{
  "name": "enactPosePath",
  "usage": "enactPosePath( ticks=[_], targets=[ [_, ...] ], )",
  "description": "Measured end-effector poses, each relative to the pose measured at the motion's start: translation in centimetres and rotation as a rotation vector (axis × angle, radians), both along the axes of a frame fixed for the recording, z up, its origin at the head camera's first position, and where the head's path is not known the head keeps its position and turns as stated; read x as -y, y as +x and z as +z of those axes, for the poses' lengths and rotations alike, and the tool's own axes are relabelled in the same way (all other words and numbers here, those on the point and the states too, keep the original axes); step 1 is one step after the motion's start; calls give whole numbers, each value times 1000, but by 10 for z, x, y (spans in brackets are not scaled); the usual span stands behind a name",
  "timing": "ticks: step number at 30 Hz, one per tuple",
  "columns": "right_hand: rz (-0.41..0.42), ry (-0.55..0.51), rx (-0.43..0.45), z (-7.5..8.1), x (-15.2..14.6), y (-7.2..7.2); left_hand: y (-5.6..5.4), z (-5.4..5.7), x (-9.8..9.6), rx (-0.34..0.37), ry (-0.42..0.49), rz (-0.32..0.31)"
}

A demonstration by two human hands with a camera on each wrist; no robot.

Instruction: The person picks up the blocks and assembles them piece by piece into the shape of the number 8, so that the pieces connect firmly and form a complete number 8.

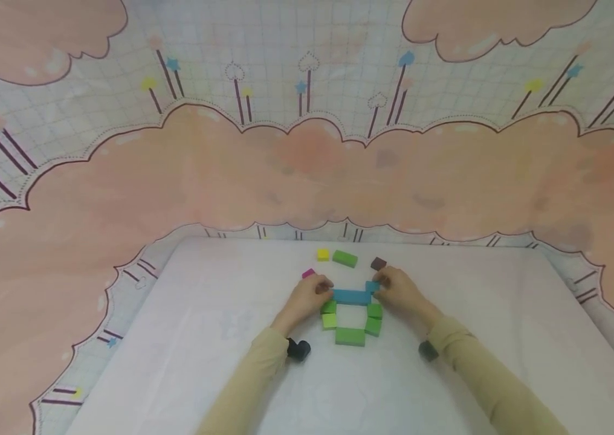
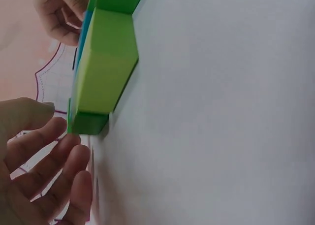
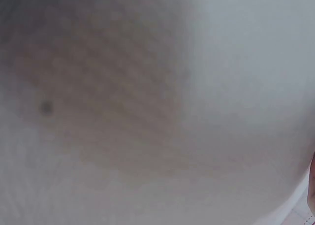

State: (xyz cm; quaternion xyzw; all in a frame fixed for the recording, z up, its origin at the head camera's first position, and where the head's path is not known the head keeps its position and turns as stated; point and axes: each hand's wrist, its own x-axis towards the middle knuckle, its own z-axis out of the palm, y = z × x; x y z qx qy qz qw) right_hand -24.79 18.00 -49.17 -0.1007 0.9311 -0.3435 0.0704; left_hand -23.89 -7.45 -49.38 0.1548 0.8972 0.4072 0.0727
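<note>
"Nearest, the left sleeve (image 1: 244, 386) is seen over the desk (image 1: 155, 350); what is found past its cuff?"

"The left hand (image 1: 304, 299), held partly open with fingers loosely bent, at the left end of a long blue block (image 1: 352, 296). Whether that block is touched cannot be told."

"And next to that?"

"A pink block (image 1: 309, 273) is seen just beyond the hand, then a yellow block (image 1: 323, 255) farther back. A ring is formed on the desk: its left side by a green block (image 1: 329, 308) and a lime block (image 1: 329, 321), its near side by a wide green block (image 1: 350, 337), its far side by the long blue block, its right side by two green blocks (image 1: 373, 327)."

"At the right?"

"A small blue block (image 1: 371, 287), at the long one's right end, is pinched by the right hand (image 1: 402, 296). A brown block (image 1: 378, 264) is seen near the fingertips."
</note>
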Motion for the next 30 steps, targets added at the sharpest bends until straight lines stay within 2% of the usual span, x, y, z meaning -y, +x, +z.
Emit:
enactPosePath(
  ticks=[6, 13, 18, 24, 30],
  targets=[
    [-8, -28, 17, -3, -1, 0, 2, 2, 12, -68, 24, 59],
    [-8, -65, 9, -8, -3, -1, 5, 6, 25, -66, 91, 156],
    [-11, -89, 34, -9, -3, -2, 4, 5, 33, -104, 118, 218],
    [-6, -124, 66, -7, -5, -1, 1, 2, 38, -110, 135, 252],
    [-29, -146, 100, -7, -5, -1, -6, -3, 39, -104, 117, 281]
  ],
)
